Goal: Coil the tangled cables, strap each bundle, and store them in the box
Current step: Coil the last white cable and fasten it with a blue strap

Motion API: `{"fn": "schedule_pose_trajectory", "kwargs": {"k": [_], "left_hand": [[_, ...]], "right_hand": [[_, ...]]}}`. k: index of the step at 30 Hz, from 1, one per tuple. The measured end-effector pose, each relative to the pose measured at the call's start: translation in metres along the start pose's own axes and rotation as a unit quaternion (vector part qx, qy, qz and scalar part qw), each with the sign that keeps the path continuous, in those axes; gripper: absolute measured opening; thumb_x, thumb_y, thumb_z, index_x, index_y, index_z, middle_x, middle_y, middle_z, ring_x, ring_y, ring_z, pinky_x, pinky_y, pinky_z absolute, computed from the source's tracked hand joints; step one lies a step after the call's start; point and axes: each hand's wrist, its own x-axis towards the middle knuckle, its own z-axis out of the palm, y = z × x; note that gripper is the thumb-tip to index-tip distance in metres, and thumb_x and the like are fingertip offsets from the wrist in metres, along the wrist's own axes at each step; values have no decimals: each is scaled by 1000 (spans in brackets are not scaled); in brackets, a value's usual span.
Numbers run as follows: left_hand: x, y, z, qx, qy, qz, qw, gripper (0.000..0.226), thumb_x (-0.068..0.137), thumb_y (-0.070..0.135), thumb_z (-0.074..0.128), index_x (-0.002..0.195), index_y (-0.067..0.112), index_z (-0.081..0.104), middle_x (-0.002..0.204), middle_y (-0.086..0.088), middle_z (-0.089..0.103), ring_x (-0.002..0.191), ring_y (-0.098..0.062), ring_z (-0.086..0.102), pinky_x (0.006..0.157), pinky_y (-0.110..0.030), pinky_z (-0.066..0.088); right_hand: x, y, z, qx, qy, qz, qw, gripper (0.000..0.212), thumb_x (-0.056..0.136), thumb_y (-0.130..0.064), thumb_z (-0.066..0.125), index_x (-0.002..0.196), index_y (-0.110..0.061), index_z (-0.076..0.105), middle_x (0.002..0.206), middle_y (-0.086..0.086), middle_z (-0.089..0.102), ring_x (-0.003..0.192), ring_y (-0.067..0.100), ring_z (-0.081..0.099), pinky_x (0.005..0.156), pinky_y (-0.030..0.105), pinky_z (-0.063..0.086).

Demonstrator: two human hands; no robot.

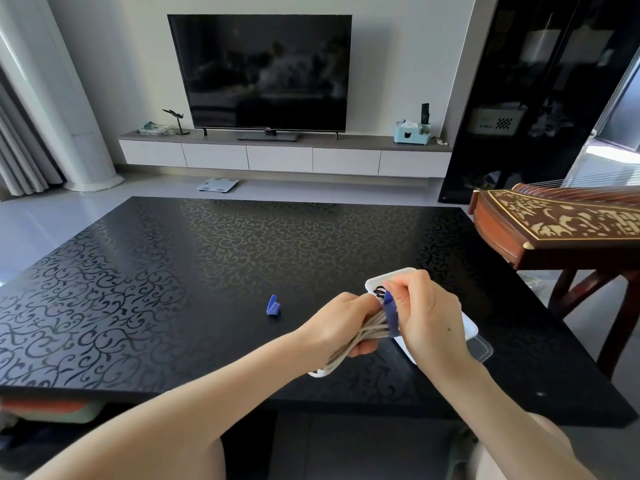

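Note:
My left hand grips a coiled bundle of grey-white cable above the near right part of the black table. A blue strap is wrapped around the bundle, and my right hand pinches the strap's upper end. A white plug end hangs from the bundle's lower left. Behind my hands stands a white box with a dark coiled cable partly visible inside. A second blue strap lies folded on the table left of my hands.
A clear lid lies under or beside the box at the right. A wooden zither on a stand overhangs the table's right edge. Beyond the table are a TV on a low cabinet and a scale on the floor.

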Motion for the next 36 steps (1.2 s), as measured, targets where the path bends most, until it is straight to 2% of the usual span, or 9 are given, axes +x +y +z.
{"fn": "schedule_pose_trajectory", "kwargs": {"k": [3,8,12,17,21,24,28,33,36], "left_hand": [[0,1,1,2,-11,-21,1000,42,93,26,34,64,11,61,47,-5,53,39,-13,39,44,-22,34],[3,3,2,-18,-43,-40,998,60,95,58,30,73,19,70,58,-7,63,42,-13,44,48,-20,38],[3,2,7,-17,-8,-44,999,46,96,46,40,82,11,67,63,-10,67,41,-14,45,45,-21,37],[9,1,11,10,54,-74,996,42,96,34,42,76,9,68,58,-5,67,38,-11,47,41,-16,37],[17,-5,17,-35,68,-122,990,41,97,27,44,66,9,64,52,-4,62,37,-12,44,39,-19,37],[21,-7,16,-57,39,-159,985,34,93,19,50,65,7,64,60,-8,63,40,-12,43,40,-20,36],[19,-11,13,-26,-29,-220,975,21,87,15,57,72,5,67,57,-3,60,40,-9,44,41,-19,37],[14,-22,22,93,93,-37,991,37,99,31,41,76,8,58,49,3,55,42,-11,47,48,-20,41],[3,-23,21,232,73,87,966,42,102,36,29,75,14,51,64,5,53,58,-12,47,60,-24,39]], "right_hand": [[-1,7,-4,3,34,-89,995,29,102,-35,32,93,-12,47,67,5,63,66,16,53,60,16,44],[-1,8,-8,22,31,-103,994,28,102,-34,31,96,-12,47,69,6,66,56,17,63,50,22,50],[-3,9,-10,27,43,-106,993,10,96,-20,43,92,-12,46,61,6,62,55,13,57,60,17,46],[-11,14,-6,15,26,-108,994,22,102,-26,33,93,-9,44,65,11,63,54,20,60,51,23,47],[-13,18,-3,9,38,-149,988,22,102,-23,35,95,-6,46,70,14,65,59,18,62,60,16,49],[-12,15,-4,69,2,-95,993,10,93,-4,48,88,-10,42,58,12,59,63,18,52,56,-4,35],[-16,18,2,62,-68,31,995,28,91,-11,48,77,-31,35,55,-15,49,44,4,47,41,4,33],[-11,18,4,86,-87,134,983,30,98,-21,44,77,-42,35,60,-16,49,63,-10,58,42,13,40],[-9,19,2,118,-63,192,972,26,98,-24,43,76,-37,37,57,-11,53,60,0,60,42,14,41]]}}
